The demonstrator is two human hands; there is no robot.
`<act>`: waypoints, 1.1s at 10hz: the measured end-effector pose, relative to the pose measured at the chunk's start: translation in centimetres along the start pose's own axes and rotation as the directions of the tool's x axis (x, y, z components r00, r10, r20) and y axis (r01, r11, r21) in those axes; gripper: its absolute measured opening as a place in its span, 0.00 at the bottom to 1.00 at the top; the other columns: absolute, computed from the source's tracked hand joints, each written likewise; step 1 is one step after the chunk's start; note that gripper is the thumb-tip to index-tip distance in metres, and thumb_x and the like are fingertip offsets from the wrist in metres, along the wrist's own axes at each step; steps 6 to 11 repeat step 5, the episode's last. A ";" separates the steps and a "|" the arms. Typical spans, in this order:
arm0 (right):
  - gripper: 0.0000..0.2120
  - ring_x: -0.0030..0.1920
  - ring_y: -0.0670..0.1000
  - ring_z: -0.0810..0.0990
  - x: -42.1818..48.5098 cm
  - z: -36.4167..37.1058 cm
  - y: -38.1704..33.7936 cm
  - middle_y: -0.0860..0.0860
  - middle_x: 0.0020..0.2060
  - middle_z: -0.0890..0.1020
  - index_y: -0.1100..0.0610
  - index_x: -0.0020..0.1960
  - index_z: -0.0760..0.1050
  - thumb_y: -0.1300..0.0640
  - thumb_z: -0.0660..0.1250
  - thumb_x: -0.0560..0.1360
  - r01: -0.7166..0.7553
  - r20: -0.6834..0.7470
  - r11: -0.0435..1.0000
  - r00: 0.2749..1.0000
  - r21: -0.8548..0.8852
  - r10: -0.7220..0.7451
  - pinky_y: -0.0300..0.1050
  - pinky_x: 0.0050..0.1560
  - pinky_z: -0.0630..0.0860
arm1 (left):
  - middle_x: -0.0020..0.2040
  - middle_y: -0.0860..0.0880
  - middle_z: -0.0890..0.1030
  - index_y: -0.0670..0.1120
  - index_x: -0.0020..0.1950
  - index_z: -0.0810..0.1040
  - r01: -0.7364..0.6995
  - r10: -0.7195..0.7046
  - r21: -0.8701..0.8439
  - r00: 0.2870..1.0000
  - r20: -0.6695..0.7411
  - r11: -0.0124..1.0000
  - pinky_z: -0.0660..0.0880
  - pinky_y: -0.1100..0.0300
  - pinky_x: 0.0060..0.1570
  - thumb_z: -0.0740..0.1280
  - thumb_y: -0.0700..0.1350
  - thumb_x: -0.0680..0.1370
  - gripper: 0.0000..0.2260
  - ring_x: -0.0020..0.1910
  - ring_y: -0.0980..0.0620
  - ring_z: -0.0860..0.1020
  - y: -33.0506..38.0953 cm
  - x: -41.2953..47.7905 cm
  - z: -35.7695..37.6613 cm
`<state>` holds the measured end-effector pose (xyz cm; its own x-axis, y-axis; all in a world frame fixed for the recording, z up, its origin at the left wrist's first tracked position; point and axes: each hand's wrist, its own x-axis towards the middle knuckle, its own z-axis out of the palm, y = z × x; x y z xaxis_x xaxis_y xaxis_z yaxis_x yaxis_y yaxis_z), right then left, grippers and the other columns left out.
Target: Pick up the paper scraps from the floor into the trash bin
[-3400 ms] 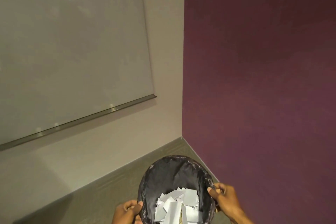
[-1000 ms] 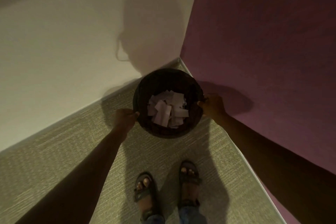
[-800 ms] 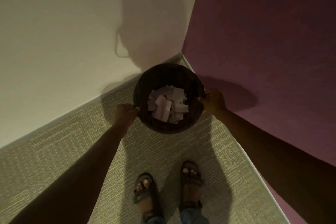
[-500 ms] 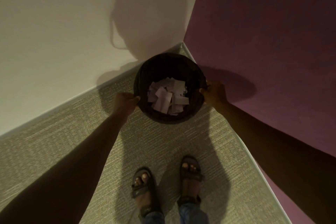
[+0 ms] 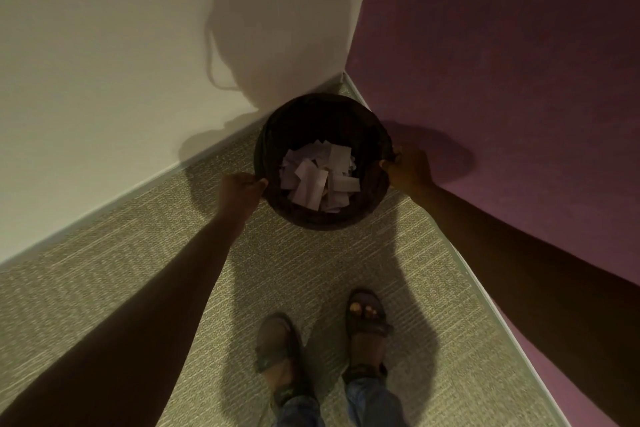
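A round black trash bin [image 5: 311,114] with a dark liner sits in the corner of the room, low over the carpet. Several white paper scraps [image 5: 320,178] lie piled inside it. My left hand [image 5: 239,192] grips the bin's left rim. My right hand [image 5: 407,166] grips the right rim, close to the purple wall. Both arms reach down from the bottom corners of the view. No scraps show on the carpet around the bin.
A cream wall [image 5: 104,62] stands at the left and a purple wall [image 5: 502,62] at the right, meeting behind the bin. Grey-green carpet [image 5: 311,270] covers the floor. My two feet in sandals [image 5: 322,340] stand just behind the bin.
The bin went down from chest height into the corner, and my view tilted down to the floor. Over the last second both hands kept their grip on the rim and barely shifted.
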<state>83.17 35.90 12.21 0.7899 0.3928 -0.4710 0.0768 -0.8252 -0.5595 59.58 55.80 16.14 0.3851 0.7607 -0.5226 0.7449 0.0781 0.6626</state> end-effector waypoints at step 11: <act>0.27 0.71 0.62 0.68 -12.4 -6.2 -11.9 0.64 0.70 0.71 0.66 0.73 0.65 0.48 0.59 0.82 0.535 -0.153 0.687 0.724 -0.492 -0.673 0.52 0.71 0.64 | 0.74 0.37 0.65 0.37 0.74 0.62 -0.522 0.638 0.514 0.767 -0.066 0.681 0.56 0.48 0.71 0.55 0.48 0.84 0.22 0.74 0.40 0.63 9.0 -10.0 -6.0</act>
